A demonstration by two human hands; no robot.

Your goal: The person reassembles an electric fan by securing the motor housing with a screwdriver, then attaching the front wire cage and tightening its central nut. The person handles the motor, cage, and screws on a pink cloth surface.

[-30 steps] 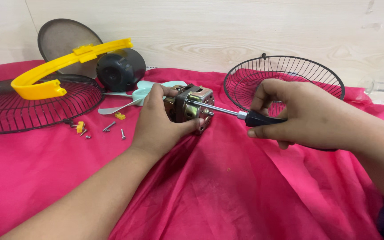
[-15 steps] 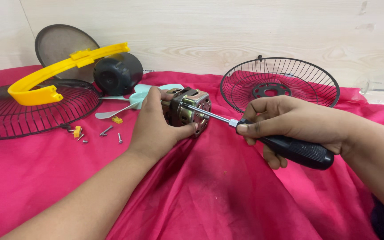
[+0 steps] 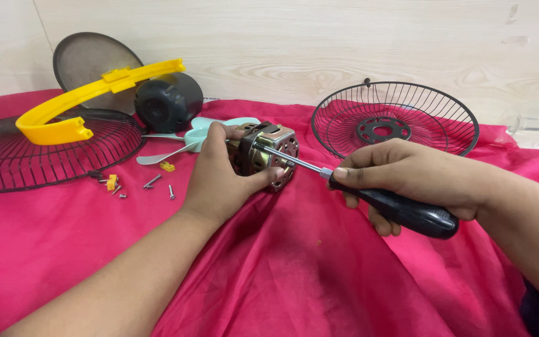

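A small metal fan motor (image 3: pixel 269 150) rests on the pink cloth (image 3: pixel 294 268) at the middle. My left hand (image 3: pixel 216 178) wraps around its near left side and holds it steady. My right hand (image 3: pixel 413 181) grips a screwdriver (image 3: pixel 400 209) with a black handle, lying low to the right of the motor. The steel shaft of the screwdriver slants up to the left and its tip meets the motor's top face.
A black wire fan guard (image 3: pixel 394 122) lies behind my right hand. At the left lie another black guard (image 3: pixel 45 156), a yellow ring (image 3: pixel 88 100), a black motor cover (image 3: pixel 166 103), a pale blue fan blade (image 3: pixel 188 140), and loose screws (image 3: pixel 151 184) with yellow clips.
My right hand slid back down the screwdriver and lowered the handle toward me, so the tool now slants more steeply. My left hand and the motor stayed in place.
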